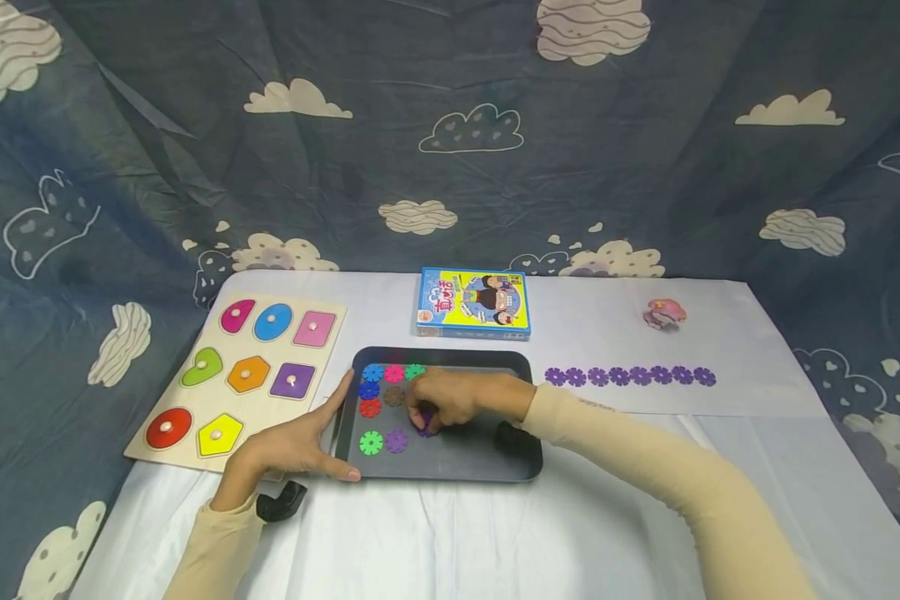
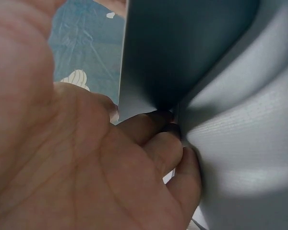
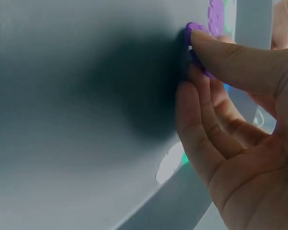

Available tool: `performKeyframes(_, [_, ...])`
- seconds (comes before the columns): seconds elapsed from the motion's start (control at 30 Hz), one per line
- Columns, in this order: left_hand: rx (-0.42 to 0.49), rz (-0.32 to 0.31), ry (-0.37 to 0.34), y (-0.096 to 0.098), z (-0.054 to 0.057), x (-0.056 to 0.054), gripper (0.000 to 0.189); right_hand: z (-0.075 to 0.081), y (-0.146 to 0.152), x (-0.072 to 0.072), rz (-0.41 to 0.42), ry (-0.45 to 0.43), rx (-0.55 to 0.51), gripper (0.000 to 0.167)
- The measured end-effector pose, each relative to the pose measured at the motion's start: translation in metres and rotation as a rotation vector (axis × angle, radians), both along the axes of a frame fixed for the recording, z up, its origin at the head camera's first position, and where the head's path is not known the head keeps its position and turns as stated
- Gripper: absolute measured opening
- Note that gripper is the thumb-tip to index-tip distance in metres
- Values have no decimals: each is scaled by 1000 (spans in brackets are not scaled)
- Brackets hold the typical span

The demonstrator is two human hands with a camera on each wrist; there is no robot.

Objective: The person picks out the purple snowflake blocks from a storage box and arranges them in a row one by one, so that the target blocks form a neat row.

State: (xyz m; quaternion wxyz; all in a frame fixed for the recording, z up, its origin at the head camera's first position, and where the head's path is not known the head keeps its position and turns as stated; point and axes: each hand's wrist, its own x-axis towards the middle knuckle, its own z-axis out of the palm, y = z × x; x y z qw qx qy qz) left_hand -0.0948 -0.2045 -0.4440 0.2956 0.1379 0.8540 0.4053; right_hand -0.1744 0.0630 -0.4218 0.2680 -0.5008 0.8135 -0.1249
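My right hand [image 1: 444, 395] is over the dark grey tray [image 1: 457, 462]. Between thumb and fingertips it pinches a purple snowflake disc [image 3: 196, 29], tilted close over the tray floor. Just left of it lies a second purple disc [image 1: 396, 441], with a green disc [image 1: 371, 442] beside that. Blue, red, pink, brown and green discs fill the tray's back left, partly hidden by this hand. My left hand [image 1: 292, 448] grips the tray's left side, thumb near the front corner and index finger along the edge; in the left wrist view its other fingers [image 2: 163, 148] curl against the tray wall.
Right of the tray, several purple discs [image 1: 630, 377] form a row. Behind the tray lies a blue and yellow box [image 1: 474, 303]. A wooden shape puzzle board [image 1: 251, 342] is at left, and a small pink toy [image 1: 664, 313] stands at back right.
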Motion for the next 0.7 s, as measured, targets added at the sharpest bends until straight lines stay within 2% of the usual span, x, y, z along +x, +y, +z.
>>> performKeyframes(0.17, [1, 6, -4, 0, 1, 0, 142, 4, 13, -9, -44, -49, -16, 11])
performKeyframes(0.4, [15, 5, -12, 1, 3, 1, 142, 13, 38, -15, -78, -32, -120, 11])
performKeyframes(0.7, [5, 6, -7, 0, 3, 2, 143, 27, 88, -20, -274, -53, -230, 16])
